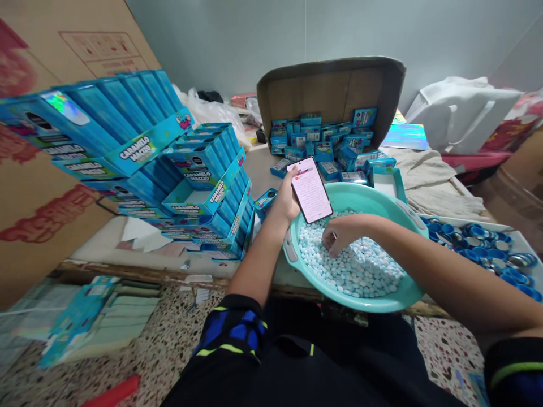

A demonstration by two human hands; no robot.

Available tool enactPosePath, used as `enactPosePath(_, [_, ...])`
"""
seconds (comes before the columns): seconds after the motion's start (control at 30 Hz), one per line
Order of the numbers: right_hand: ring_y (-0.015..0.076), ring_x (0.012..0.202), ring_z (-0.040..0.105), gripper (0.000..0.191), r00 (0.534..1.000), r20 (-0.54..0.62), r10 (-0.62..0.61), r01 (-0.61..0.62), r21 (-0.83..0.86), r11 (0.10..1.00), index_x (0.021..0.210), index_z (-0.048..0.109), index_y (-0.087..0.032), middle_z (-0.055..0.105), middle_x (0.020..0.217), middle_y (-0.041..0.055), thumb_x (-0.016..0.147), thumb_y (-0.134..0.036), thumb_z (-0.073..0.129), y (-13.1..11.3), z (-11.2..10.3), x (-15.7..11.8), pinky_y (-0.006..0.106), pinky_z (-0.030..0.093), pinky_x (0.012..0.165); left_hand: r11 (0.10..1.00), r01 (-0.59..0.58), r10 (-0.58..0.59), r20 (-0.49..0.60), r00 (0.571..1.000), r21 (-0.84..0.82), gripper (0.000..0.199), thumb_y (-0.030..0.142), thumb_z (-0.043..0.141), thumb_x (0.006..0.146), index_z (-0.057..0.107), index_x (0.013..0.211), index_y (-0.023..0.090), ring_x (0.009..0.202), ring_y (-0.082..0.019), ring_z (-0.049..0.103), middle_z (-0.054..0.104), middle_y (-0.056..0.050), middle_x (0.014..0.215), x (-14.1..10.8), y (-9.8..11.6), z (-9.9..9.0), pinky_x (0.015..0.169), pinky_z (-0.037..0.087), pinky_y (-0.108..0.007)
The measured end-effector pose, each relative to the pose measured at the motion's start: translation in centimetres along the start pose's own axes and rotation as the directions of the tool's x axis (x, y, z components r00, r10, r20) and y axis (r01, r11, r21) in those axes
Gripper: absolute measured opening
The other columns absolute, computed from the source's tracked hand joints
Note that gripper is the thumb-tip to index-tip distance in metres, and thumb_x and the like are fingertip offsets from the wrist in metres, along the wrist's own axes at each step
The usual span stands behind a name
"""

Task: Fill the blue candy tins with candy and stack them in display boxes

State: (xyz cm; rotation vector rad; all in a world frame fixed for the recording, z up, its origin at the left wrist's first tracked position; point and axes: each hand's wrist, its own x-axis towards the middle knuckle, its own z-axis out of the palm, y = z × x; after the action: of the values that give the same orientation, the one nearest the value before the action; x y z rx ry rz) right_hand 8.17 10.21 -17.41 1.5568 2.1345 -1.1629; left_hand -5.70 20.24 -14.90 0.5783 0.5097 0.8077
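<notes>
My left hand (288,198) is closed around a smartphone (311,192), whose lit screen shows a page of text. The phone is held over the left rim of a turquoise plastic basin (352,302). Inside the basin lies a heap of small pale blue and white candies (360,274). My right hand (337,233) reaches in from the right and rests on the candies with its fingers curled. A small shiny thing shows at those fingers; whether it is a ring or something held is unclear.
Stacked blue candy display boxes (212,195) stand at left. Behind the basin, a cardboard box (326,85) holds many small blue packs (324,150). A white tray of blue-and-silver lids or tins (487,249) sits at right, below a white bag (462,113). Flattened cartons (106,322) lie below the table's edge.
</notes>
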Motion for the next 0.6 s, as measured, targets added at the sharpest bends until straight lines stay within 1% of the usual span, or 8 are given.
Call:
enactPosePath(0.17, [0.0203, 0.084, 0.064, 0.041, 1.0, 0.016, 0.023, -0.023, -0.009, 1.0, 0.092, 0.08, -0.029, 0.075, 0.096, -0.001, 0.066, -0.06, 0.082, 0.12, -0.05, -0.14, 0.029, 0.039, 0.067, 1.0, 0.019, -0.019, 0.012, 1.0, 0.019, 0.027, 0.038, 0.063, 0.092, 0.072, 0.092, 0.012, 0.107, -0.026, 0.072, 0.078, -0.011, 0.09, -0.02, -0.02, -0.09, 0.107, 0.048, -0.04])
enactPosePath(0.27, [0.0207, 0.085, 0.065, 0.045, 0.998, 0.029, 0.054, -0.054, -0.009, 0.999, 0.095, 0.081, -0.029, 0.075, 0.099, -0.0013, 0.062, -0.06, 0.084, 0.09, -0.06, -0.18, 0.029, 0.039, 0.067, 1.0, 0.007, -0.007, 0.012, 1.0, 0.007, 0.024, 0.036, 0.066, 0.089, 0.072, 0.094, 0.013, 0.11, -0.027, 0.071, 0.078, -0.011, 0.094, 0.01, -0.03, -0.13, 0.108, 0.047, -0.04])
enactPosePath(0.4, [0.0206, 0.085, 0.065, 0.046, 0.998, 0.033, 0.062, -0.061, -0.017, 0.998, 0.095, 0.081, -0.03, 0.075, 0.097, -0.0018, 0.062, -0.061, 0.085, -0.11, -0.16, -0.28, 0.03, 0.039, 0.067, 1.0, 0.012, -0.012, 0.008, 1.0, 0.004, 0.025, 0.036, 0.07, 0.086, 0.072, 0.096, 0.013, 0.112, -0.027, 0.071, 0.078, -0.011, 0.098, 0.12, -0.04, -0.21, 0.109, 0.046, -0.04])
enactPosePath(0.5, [0.0212, 0.086, 0.065, 0.048, 0.997, 0.041, 0.064, -0.064, -0.013, 0.998, 0.095, 0.08, -0.029, 0.075, 0.097, -0.0015, 0.06, -0.063, 0.085, -0.13, -0.2, -0.37, 0.03, 0.039, 0.067, 1.0, 0.018, -0.018, 0.012, 1.0, 0.01, 0.025, 0.037, 0.067, 0.088, 0.072, 0.095, 0.014, 0.11, -0.026, 0.071, 0.078, -0.01, 0.095, 0.19, -0.05, -0.28, 0.108, 0.048, -0.04])
enactPosePath(0.6, [0.0212, 0.085, 0.065, 0.046, 0.998, 0.042, 0.056, -0.055, -0.01, 0.998, 0.093, 0.08, -0.028, 0.075, 0.095, -0.0014, 0.062, -0.063, 0.084, 0.05, -0.15, -0.41, 0.03, 0.039, 0.066, 1.0, 0.008, -0.008, 0.02, 1.0, 0.026, 0.027, 0.039, 0.062, 0.092, 0.071, 0.095, 0.014, 0.106, -0.025, 0.073, 0.078, -0.009, 0.09, 0.17, -0.06, -0.34, 0.106, 0.049, -0.039])
